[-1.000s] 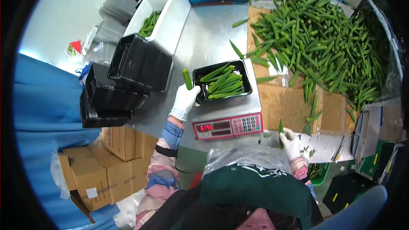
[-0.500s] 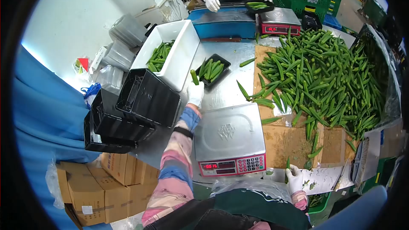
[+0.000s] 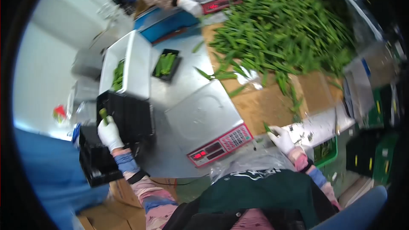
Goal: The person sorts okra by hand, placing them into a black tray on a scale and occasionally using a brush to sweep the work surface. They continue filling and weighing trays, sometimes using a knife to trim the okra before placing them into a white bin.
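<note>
My left hand point(image 3: 110, 134), in a white glove, is closed on an okra pod point(image 3: 103, 114) and is over the stacked black trays point(image 3: 125, 115). On the right, near the table's front edge, my right hand point(image 3: 282, 139) pinches a green okra pod point(image 3: 267, 127). Between the hands stands a scale point(image 3: 204, 117) with a bare metal plate and a red display. Behind it a black tray point(image 3: 174, 73) holds several okra pods. A large pile of okra point(image 3: 281, 34) covers the back right.
A white bin point(image 3: 138, 70) with okra stands at the left. Across the table, a co-worker's gloved hand point(image 3: 190, 7) is beside a second scale point(image 3: 221, 4) bearing a tray. A green crate point(image 3: 327, 152) sits below the table at the right.
The view has turned and shifted. My left hand has moved from beside the okra tray to the black tray stack, still with its pod. My right hand still holds a pod.
</note>
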`<state>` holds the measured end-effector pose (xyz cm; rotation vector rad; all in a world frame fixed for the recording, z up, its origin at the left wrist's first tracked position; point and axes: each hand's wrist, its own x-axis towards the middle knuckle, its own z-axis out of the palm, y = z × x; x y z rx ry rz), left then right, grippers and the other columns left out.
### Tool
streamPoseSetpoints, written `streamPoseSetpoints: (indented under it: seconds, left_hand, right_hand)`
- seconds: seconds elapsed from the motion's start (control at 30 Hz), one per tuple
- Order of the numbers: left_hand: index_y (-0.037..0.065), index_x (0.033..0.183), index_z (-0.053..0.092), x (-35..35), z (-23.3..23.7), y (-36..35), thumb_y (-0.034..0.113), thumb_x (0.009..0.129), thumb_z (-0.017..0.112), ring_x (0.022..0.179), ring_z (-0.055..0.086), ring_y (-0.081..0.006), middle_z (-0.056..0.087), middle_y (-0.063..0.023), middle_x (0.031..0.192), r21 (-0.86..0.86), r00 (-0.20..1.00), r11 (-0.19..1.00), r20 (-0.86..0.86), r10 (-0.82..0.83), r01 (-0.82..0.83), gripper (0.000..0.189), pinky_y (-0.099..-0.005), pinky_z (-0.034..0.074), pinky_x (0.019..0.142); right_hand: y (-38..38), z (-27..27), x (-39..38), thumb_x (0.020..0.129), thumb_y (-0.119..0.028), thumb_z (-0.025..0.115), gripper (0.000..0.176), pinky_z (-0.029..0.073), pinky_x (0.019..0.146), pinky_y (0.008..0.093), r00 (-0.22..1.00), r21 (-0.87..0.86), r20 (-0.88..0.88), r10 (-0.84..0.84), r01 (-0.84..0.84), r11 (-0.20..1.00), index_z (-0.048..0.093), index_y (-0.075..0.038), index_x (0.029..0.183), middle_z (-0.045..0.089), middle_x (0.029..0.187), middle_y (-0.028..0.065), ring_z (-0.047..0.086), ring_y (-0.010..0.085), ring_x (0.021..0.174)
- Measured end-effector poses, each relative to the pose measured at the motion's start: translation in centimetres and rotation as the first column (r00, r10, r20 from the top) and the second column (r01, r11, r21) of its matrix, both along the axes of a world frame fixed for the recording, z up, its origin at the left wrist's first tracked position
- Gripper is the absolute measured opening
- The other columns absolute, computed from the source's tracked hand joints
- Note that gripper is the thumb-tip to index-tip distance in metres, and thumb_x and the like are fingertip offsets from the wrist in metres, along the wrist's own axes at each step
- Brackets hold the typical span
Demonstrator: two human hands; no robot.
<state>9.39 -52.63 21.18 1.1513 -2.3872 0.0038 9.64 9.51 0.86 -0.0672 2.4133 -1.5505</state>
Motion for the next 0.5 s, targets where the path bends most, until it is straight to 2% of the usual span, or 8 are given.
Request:
streamPoseSetpoints:
  seconds: [0.07, 0.13, 0.23, 0.33, 0.4, 0.43, 0.47, 0.5]
  left_hand:
    - [-0.002, 0.094, 0.073, -0.2, -0.1, -3.6, 0.029, 0.09, 0.066, 0.071, 0.067, -0.0272, 0.071, -0.0181, 0.079, 0.216, 0.995, 0.974, -0.082, -0.049, 0.066, 0.032, -0.0406, 0.051, 0.069]
    - [-0.004, 0.092, 0.072, 0.2, -1.3, -8.7, 0.023, 0.086, 0.071, 0.067, 0.057, -0.0145, 0.068, -0.0068, 0.076, 0.375, 0.95, 0.893, -0.277, -0.148, 0.248, 0.028, -0.0343, 0.048, 0.066]
    - [-0.001, 0.098, 0.073, 0.9, 0.0, -8.7, 0.017, 0.084, 0.073, 0.065, 0.046, -0.0078, 0.059, 0.0027, 0.078, 0.489, 0.912, 0.819, -0.4, -0.094, 0.299, 0.023, -0.027, 0.04, 0.062]
    - [-0.006, 0.102, 0.071, 0.4, 1.6, -5.2, 0.023, 0.089, 0.071, 0.078, 0.062, -0.0195, 0.071, -0.0087, 0.089, 0.066, 0.7, 0.968, -0.703, -0.128, 0.244, 0.032, -0.0342, 0.05, 0.077]
    - [-0.009, 0.105, 0.069, 1.5, 3.5, -2.4, 0.024, 0.095, 0.068, 0.092, 0.067, -0.0262, 0.073, -0.016, 0.102, -0.116, 0.812, 0.993, -0.578, -0.08, 0.015, 0.035, -0.037, 0.052, 0.087]
    - [-0.007, 0.106, 0.07, 1.1, 4.0, 2.1, 0.022, 0.099, 0.063, 0.097, 0.068, -0.0268, 0.073, -0.0178, 0.106, -0.222, 0.761, 0.966, -0.603, -0.24, 0.129, 0.031, -0.0367, 0.052, 0.09]
    - [-0.005, 0.105, 0.071, 1.2, 3.4, 4.8, 0.016, 0.099, 0.063, 0.095, 0.068, -0.0247, 0.073, -0.0154, 0.106, -0.295, 0.79, 0.905, -0.452, -0.414, 0.306, 0.023, -0.036, 0.053, 0.09]
    - [-0.003, 0.103, 0.07, 0.7, 1.9, 7.9, 0.011, 0.098, 0.064, 0.093, 0.067, -0.023, 0.072, -0.0132, 0.104, -0.299, 0.754, 0.845, -0.385, -0.532, 0.443, 0.016, -0.0352, 0.053, 0.089]
  right_hand:
    - [0.1, 0.3, 0.3, 0.093, -0.016, 0.069, 0.03, 0.054, 0.081, 0.0314, 0.993, -0.002, 0.101, -0.06, 0.06, 0.998, 0.068, 0.0, 0.117, 0.074, 0.098, 0.0146, 0.069, 0.0179, 0.086]
    - [0.6, 0.8, 0.4, 0.092, -0.017, 0.069, 0.03, 0.054, 0.08, 0.0314, 0.989, 0.025, 0.121, -0.084, 0.082, 0.996, 0.068, 0.0, 0.117, 0.074, 0.098, 0.0144, 0.069, 0.0181, 0.085]
    - [1.6, 0.4, 0.7, 0.092, -0.019, 0.069, 0.031, 0.054, 0.079, 0.0314, 0.989, 0.027, 0.104, -0.104, 0.102, 0.994, 0.068, 0.0, 0.117, 0.074, 0.095, 0.0137, 0.069, 0.0183, 0.084]
    - [2.8, -1.3, 0.8, 0.09, -0.018, 0.07, 0.038, 0.054, 0.079, 0.0323, 0.982, 0.038, 0.088, -0.164, 0.162, 0.986, 0.064, 0.001, 0.122, 0.073, 0.094, 0.0142, 0.068, 0.02, 0.083]
    - [3.5, -2.0, 0.4, 0.089, -0.017, 0.069, 0.041, 0.054, 0.079, 0.0325, 0.96, 0.108, 0.072, -0.272, 0.263, 0.959, 0.062, 0.002, 0.125, 0.072, 0.094, 0.0148, 0.068, 0.0206, 0.083]
    - [4.6, -4.4, -0.3, 0.087, -0.016, 0.069, 0.044, 0.054, 0.077, 0.0334, 0.94, 0.049, 0.141, -0.31, 0.306, 0.951, 0.06, 0.004, 0.125, 0.071, 0.097, 0.0155, 0.068, 0.0219, 0.079]
    - [5.3, -2.8, -1.0, 0.085, -0.018, 0.071, 0.039, 0.055, 0.074, 0.0353, 0.889, -0.123, 0.262, -0.375, 0.416, 0.901, 0.063, 0.003, 0.117, 0.071, 0.089, 0.0144, 0.068, 0.0221, 0.077]
    - [6.3, -3.7, -2.1, 0.084, -0.02, 0.072, 0.037, 0.054, 0.074, 0.0368, 0.847, -0.076, 0.288, -0.447, 0.485, 0.871, 0.065, 0.003, 0.112, 0.071, 0.086, 0.0158, 0.069, 0.0242, 0.077]
